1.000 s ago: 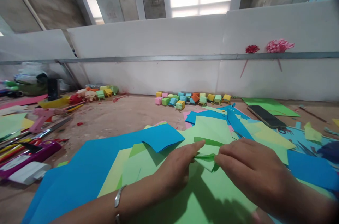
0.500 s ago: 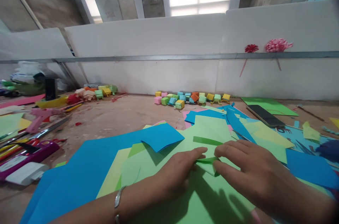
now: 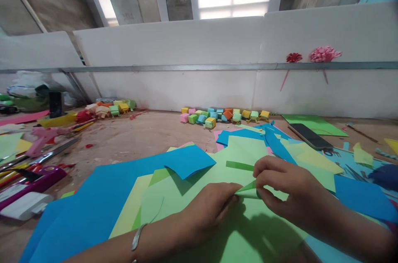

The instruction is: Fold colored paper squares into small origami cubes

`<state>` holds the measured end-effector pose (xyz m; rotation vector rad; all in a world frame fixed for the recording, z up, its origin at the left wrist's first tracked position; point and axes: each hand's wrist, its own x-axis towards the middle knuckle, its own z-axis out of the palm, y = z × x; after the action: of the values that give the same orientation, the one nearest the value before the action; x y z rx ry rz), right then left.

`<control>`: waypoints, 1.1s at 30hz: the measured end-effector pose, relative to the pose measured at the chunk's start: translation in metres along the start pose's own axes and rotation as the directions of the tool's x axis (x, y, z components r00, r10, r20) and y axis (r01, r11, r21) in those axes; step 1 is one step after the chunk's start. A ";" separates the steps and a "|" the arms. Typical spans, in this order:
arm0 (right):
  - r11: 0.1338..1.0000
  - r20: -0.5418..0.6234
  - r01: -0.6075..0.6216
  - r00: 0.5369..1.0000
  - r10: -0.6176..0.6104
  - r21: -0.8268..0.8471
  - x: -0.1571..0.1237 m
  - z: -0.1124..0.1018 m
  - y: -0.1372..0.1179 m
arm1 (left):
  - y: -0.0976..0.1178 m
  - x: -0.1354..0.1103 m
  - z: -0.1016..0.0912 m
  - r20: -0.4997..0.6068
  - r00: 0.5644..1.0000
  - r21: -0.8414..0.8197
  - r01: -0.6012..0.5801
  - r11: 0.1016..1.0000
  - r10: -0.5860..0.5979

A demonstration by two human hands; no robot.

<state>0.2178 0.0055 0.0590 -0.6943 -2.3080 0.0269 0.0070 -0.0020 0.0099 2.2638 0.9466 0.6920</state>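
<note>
A small folded piece of green paper [image 3: 249,190] is stretched between my two hands, just above a pile of light green sheets [image 3: 199,178]. My left hand [image 3: 214,209], with a silver bracelet at its wrist, pinches the paper's left end. At the other end my right hand [image 3: 284,184] has its thumb and fingers closed on the paper. Close behind lies a darker green strip [image 3: 239,165] beside a light green square [image 3: 247,149]. To the left a blue sheet [image 3: 191,161] with a bent corner rests on the pile.
Small coloured paper cubes [image 3: 209,122] line the wall. A black phone [image 3: 310,136] lies at right on the papers. On the left are a pink glue gun [image 3: 42,138], a purple power strip [image 3: 34,184], a white charger [image 3: 26,205] and pens.
Both hands have lifted the folded green paper a little off the pile. My right hand has gone from pressing with spread fingers to a pinch, and the paper's angle has changed.
</note>
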 end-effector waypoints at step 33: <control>0.998 -0.108 0.057 0.993 -0.054 0.032 -0.004 0.006 -0.004 | -0.006 -0.003 0.004 -0.171 0.981 -0.160 -0.120 0.980 0.092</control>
<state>0.2145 0.0013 0.0524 -0.5992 -2.2179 0.0041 0.0048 -0.0020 0.0019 2.1437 0.8113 0.9804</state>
